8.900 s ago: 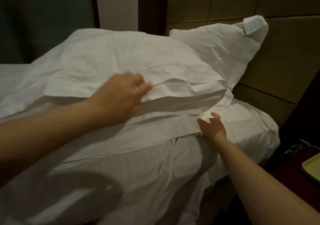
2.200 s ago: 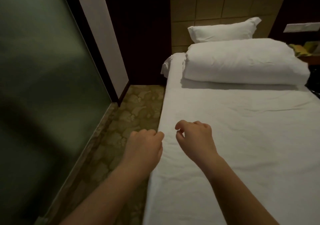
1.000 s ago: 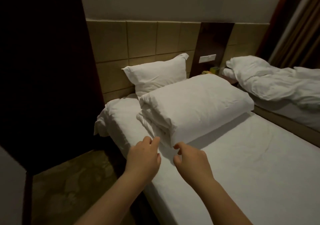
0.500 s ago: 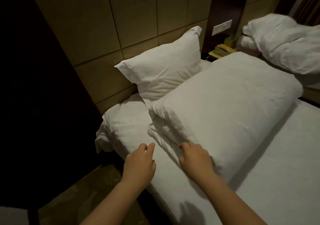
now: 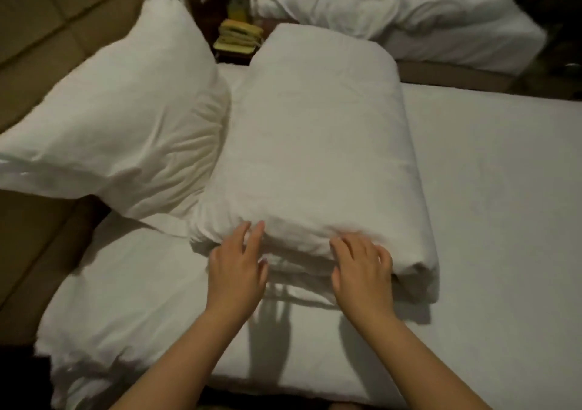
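Head view. Folded duvet (image 5: 315, 157) lies on the bed (image 5: 491, 220), long axis running away from the camera, its left side touching a pillow (image 5: 126, 119) that leans toward the headboard. The near end shows several stacked layers, the lower ones sticking out slightly toward the camera. Left hand (image 5: 236, 271): fingers (image 5: 256, 233) nearly straight and close together, tips touching the left part of the near end where the top fold rolls over; nothing held. Right hand (image 5: 362, 271): fingers (image 5: 346, 245) spread and lightly bent, tips resting on the right part of the same end; no fold visibly gripped. The 2 hands are apart, with the middle of the near end between them. Judgement: bulky but light, soft and floppy, not slippery, not fragile; it will sag and unfold if lifted by 1 layer only. Best hold would be both hands slid under the whole stack at the near end, or clamping all layers together at the 2 near corners.
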Demonstrator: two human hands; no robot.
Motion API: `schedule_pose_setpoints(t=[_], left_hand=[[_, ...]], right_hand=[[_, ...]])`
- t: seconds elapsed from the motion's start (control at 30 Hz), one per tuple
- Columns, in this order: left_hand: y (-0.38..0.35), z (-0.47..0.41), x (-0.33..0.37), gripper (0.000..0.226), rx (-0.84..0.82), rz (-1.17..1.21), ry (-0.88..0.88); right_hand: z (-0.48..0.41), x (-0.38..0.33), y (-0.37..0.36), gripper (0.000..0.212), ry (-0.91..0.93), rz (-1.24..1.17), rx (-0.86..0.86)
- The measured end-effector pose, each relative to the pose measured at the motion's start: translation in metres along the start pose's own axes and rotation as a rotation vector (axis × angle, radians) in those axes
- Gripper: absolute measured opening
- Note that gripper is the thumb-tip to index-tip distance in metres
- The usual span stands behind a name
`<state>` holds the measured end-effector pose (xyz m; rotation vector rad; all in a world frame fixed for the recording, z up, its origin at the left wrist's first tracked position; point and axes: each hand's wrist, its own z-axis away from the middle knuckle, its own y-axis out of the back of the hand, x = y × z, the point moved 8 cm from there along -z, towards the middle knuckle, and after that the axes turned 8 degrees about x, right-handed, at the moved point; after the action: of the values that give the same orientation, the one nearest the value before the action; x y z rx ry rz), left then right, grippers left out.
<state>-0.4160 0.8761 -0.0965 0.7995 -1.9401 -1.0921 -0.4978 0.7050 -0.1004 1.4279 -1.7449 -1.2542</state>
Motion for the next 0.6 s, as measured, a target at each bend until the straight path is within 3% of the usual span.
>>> schedule_pose_setpoints(t=[0.1,0.2,0.33,0.47,0.6], left_hand=[[-0.019,-0.005,-0.017,0.100,0.161,0.021,-0.057],[-0.056,-0.018,-0.019,0.117,0.218,0.028,-0.143],[-0.091,-0.030,-0.013,0.112,0.317,0.068,-0.219],[-0.087,-0.027,-0.021,0.081,0.484,0.091,-0.315],[-0.076,-0.035,-0.045,0.077,0.655,-0.002,-0.373]], right_hand=[[0.008,-0.002,-0.017,0.076,0.032,0.058,0.139],[0.004,0.002,-0.040,0.086,0.121,0.065,0.266],[0.008,0.013,-0.060,0.081,0.213,0.103,0.441],[0.022,0.018,-0.063,0.064,0.298,0.162,0.618],[0.028,0.014,-0.068,0.049,0.404,0.184,0.761]])
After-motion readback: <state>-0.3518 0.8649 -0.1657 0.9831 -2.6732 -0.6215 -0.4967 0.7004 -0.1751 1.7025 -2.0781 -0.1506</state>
